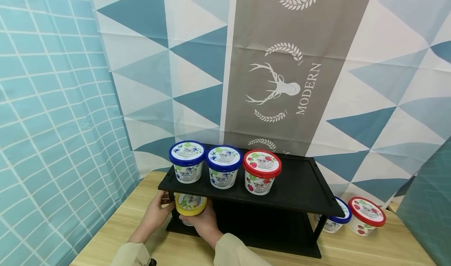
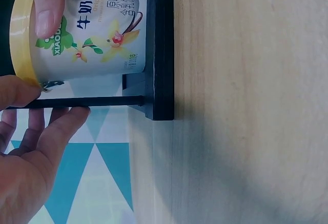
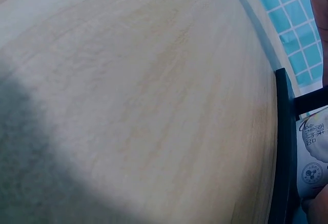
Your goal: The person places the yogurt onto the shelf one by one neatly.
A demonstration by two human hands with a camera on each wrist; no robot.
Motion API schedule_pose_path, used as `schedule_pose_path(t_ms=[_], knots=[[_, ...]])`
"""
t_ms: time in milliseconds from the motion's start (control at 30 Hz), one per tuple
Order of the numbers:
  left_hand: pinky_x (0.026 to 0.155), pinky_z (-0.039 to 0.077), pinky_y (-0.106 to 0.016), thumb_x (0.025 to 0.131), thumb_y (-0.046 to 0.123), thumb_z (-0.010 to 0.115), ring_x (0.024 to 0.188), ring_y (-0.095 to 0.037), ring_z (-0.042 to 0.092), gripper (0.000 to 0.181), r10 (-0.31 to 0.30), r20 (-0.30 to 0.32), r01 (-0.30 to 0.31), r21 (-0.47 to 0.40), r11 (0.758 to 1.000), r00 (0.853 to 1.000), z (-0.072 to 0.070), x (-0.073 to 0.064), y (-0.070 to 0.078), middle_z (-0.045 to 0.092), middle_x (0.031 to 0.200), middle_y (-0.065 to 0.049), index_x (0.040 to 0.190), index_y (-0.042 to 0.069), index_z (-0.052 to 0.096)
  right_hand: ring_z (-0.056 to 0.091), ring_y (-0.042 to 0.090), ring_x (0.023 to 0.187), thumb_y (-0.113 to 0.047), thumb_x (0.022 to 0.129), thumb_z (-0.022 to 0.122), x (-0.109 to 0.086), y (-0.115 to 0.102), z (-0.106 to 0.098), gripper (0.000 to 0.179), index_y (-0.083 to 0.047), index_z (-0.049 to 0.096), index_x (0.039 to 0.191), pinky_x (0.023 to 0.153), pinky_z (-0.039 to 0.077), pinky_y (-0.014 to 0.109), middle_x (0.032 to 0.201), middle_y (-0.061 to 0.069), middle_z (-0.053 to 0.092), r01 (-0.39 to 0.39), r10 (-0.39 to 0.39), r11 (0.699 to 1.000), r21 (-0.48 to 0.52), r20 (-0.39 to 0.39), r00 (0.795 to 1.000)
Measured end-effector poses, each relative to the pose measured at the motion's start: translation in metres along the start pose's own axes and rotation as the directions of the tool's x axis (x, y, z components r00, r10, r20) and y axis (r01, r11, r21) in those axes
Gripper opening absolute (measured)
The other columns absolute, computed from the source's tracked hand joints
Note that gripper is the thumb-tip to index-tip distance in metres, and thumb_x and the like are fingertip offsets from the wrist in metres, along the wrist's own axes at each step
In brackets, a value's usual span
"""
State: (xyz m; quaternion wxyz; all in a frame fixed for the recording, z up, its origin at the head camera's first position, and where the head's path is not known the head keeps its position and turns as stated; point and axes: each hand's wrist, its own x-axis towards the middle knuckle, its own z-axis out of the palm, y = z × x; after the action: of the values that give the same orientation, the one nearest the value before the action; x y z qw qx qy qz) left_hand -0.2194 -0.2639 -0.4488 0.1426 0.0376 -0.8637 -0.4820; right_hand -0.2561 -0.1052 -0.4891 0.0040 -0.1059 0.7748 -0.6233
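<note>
A white tub with a yellow lid stands upright on the lower level of a black two-level rack, at its left end. My right hand grips this tub from the right, its thumb lying on the printed side in the left wrist view. My left hand is at the rack's left post, fingertips on the outer side and thumb on the inner side by the yellow lid. In the right wrist view only part of the tub's wall shows.
On the top level stand two blue-lidded tubs and a red-lidded tub. Right of the rack, another blue-lidded tub and red-lidded tub stand on the wooden table. Patterned cloth hangs behind.
</note>
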Motion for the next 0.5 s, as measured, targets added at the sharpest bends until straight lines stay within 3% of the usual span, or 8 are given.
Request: schedule_pose_path(t_ms=[500], knots=[[0.091, 0.048, -0.05, 0.091, 0.005, 0.055, 0.111, -0.041, 0.054, 0.038, -0.001, -0.004, 0.001, 0.005, 1.0, 1.0, -0.001, -0.0015, 0.0014, 0.055, 0.122, -0.024, 0.128, 0.008, 0.044, 0.052, 0.023, 0.117, -0.029, 0.061, 0.088, 0.0005, 0.0016, -0.004, 0.094, -0.014, 0.034, 0.137, 0.1, 0.044, 0.042, 0.126, 0.003, 0.053, 0.016, -0.016, 1.0, 0.002, 0.022, 1.0]])
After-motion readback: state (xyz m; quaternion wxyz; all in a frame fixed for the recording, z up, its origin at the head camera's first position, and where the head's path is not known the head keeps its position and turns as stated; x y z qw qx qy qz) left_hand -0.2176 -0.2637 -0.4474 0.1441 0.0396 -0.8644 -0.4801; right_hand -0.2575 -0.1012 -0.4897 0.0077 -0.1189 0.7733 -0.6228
